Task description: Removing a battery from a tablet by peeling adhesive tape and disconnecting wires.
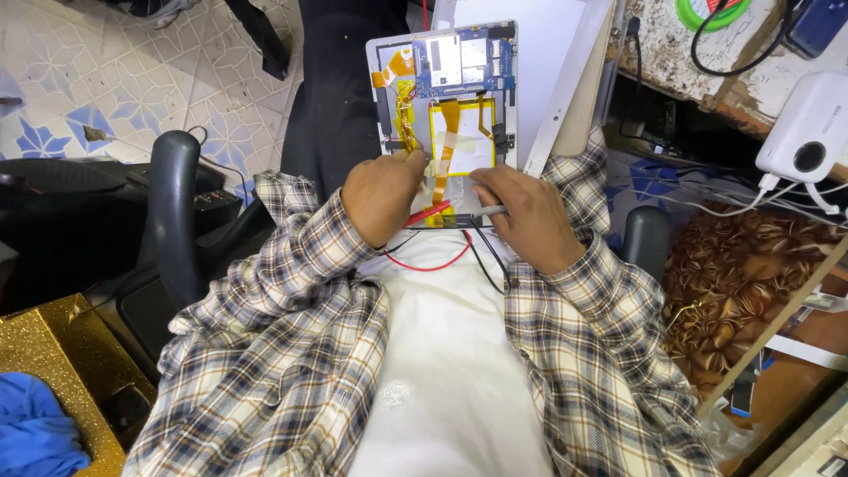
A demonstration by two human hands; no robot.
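Tablet (450,97), back cover off, rests on lap, blue circuit board and amber tape exposed. Left hand (382,196) pinches red probe (427,213); right hand (528,216) pinches grey-tipped black probe (491,210), both tips at lower edge, apparently for contact. Leads (442,262) trail over white shirt. Chair armrest (174,208) flanks left; white power bank (808,128) right.

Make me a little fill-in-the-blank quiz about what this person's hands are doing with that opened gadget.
1. The left hand holds a probe with a ____ wire.
2. The right hand holds a probe with a ____ wire.
3. Both probes touch the lower edge of the opened tablet, whose circuit board is ____ in colour.

Missing words: red; black; blue
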